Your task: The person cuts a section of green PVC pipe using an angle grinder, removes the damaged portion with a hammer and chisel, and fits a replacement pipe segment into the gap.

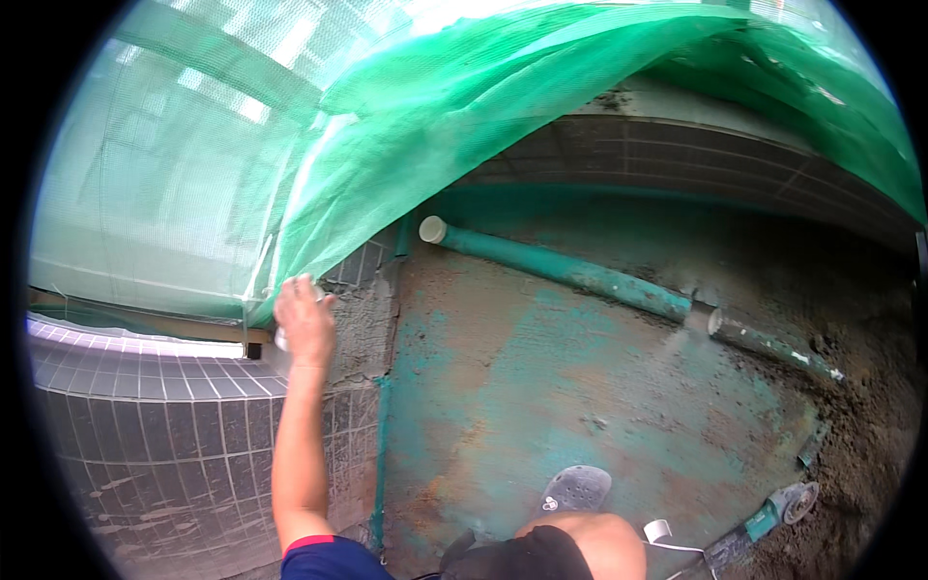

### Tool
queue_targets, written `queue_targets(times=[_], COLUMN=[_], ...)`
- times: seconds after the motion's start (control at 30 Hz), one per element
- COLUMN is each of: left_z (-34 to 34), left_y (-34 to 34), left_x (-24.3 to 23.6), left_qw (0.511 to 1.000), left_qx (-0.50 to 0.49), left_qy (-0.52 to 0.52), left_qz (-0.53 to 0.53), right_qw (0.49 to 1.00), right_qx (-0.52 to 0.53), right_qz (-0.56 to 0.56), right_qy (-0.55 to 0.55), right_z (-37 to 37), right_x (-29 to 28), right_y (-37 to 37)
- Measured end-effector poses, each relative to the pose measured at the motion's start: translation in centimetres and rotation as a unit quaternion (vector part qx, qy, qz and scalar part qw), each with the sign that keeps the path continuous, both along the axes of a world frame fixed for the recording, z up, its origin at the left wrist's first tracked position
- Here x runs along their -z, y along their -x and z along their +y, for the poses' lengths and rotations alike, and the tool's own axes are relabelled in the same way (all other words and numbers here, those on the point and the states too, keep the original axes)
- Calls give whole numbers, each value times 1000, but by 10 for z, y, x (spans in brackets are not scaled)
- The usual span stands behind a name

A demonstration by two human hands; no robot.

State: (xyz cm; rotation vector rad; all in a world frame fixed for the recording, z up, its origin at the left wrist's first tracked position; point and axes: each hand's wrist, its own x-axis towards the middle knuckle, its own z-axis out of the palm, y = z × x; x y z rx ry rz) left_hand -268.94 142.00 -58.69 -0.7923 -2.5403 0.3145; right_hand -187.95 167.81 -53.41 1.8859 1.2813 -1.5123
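Observation:
My left hand (304, 319) is raised to the lower corner of the green mesh netting (425, 116), beside the tiled ledge (164, 367). Its fingers are curled over something pale at the net's edge that I cannot make out. My left forearm runs up from the lower edge. My right hand is not in view. Below lie a teal pipe (551, 261) with a pale cap and a darker pipe (773, 343) running on from its right end.
A stained teal floor (503, 377) fills the middle. An angle grinder (773, 517) with its cord and a small white roll (656, 530) lie at lower right. Soil (860, 416) heaps along the right. My knee and grey clog show below; a tiled wall (155, 445) stands left.

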Motion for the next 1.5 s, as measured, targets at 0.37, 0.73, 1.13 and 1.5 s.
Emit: queue_targets(times=[0.37, 0.73, 1.13, 1.5], left_z=[-43, 210, 332, 332], left_y=[25, -224, -428, -520], left_x=[21, 34, -104, -210], left_qw=[994, 724, 243, 190], left_qx=[-78, 486, 768, 697], left_qy=[-32, -86, 305, 499], left_qz=[72, -482, -508, -479], right_qw=[998, 967, 829, 804], right_qx=[15, 114, 17, 346], right_qz=[47, -38, -75, -21], right_qy=[-41, -225, -555, -484], right_z=[-28, -33, -183, -244], right_x=[7, -80, -117, -161], right_y=[-21, -26, -64, -135])
